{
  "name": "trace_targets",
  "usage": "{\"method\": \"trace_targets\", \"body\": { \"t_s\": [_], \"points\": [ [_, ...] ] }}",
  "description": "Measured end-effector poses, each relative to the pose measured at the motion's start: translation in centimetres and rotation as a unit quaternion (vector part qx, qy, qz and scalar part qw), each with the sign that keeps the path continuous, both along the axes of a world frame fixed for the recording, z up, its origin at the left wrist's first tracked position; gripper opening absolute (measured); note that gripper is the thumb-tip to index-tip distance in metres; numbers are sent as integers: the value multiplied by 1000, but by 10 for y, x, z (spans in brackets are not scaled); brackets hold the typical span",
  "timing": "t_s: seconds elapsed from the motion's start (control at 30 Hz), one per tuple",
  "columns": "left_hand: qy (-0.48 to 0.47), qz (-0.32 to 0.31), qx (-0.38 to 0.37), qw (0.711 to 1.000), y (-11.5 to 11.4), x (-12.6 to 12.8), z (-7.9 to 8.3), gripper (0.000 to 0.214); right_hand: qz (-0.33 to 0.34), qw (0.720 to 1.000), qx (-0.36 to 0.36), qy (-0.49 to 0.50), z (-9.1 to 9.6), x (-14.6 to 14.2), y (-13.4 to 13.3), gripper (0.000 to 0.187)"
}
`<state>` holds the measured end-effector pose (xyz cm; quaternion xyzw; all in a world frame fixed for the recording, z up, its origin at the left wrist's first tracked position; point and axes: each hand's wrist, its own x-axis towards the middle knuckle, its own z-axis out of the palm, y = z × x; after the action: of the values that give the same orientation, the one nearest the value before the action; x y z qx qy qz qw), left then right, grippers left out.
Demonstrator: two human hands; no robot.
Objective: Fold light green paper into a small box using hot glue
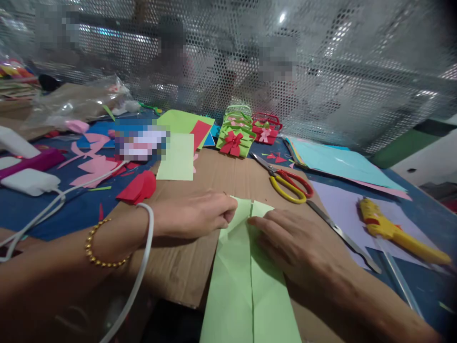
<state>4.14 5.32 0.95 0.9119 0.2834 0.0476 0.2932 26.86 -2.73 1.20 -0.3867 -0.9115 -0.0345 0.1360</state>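
Observation:
A light green folded paper sheet (246, 286) lies on a brown cardboard mat (185, 267) in front of me, its two long flaps meeting along a centre line. My left hand (194, 213), wearing a gold bead bracelet, pinches the sheet's upper left corner with closed fingers. My right hand (293, 240) lies flat on the right flap, fingers stretched out and pressing near the top centre.
Red-and-yellow scissors (291, 185) and a metal ruler (342, 236) lie right of the sheet, a yellow glue gun (396, 232) further right. Green and red paper baskets (237, 133) stand behind, with coloured paper sheets (339, 164), pink cut-outs (94, 164), a white charger and cable (30, 181). A perforated metal screen closes the back.

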Motion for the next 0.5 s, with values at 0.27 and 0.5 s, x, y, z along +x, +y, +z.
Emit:
{"method": "trace_targets", "body": {
  "t_s": [0.27,0.5],
  "points": [
    [14,-7,0,1000,1,0,6,7,1,1000,2,21,-11,4,5,19],
    [26,-2,-1,1000,-2,-2,10,4,19,1000,11,0,-10,3,6,21]
  ]
}}
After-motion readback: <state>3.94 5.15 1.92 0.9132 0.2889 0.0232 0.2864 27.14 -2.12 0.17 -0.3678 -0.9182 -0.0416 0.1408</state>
